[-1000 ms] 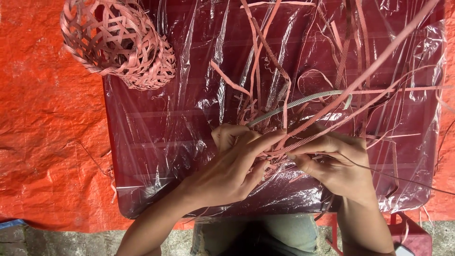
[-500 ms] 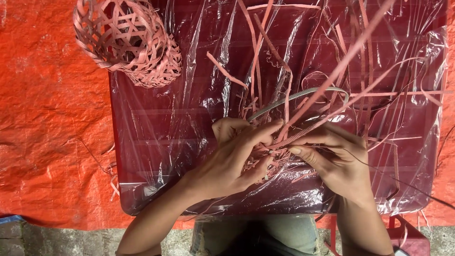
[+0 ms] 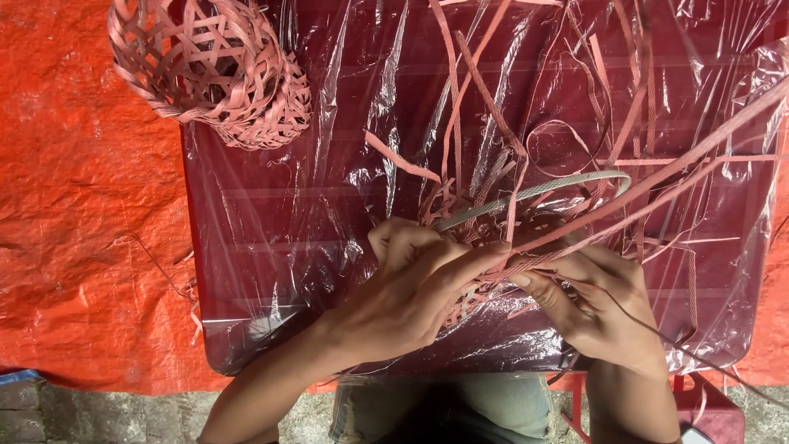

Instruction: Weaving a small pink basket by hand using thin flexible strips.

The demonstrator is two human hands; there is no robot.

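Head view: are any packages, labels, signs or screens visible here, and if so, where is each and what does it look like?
None: no package, label, sign or screen shows.
Clear crinkled plastic sheet: only a wrapping over the dark red table top, glossy, unprinted.
Orange woven tarpaulin: spread under the table, left side, plain.
Pink open-weave strip basket: upper left table corner, unlabelled.

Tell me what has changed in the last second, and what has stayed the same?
Little changed. The left hand and right hand still pinch the pink strips between them, fingers shifting only slightly. The woven basket seems to drift right, likely from the camera moving. The table and plastic sheet stayed put.
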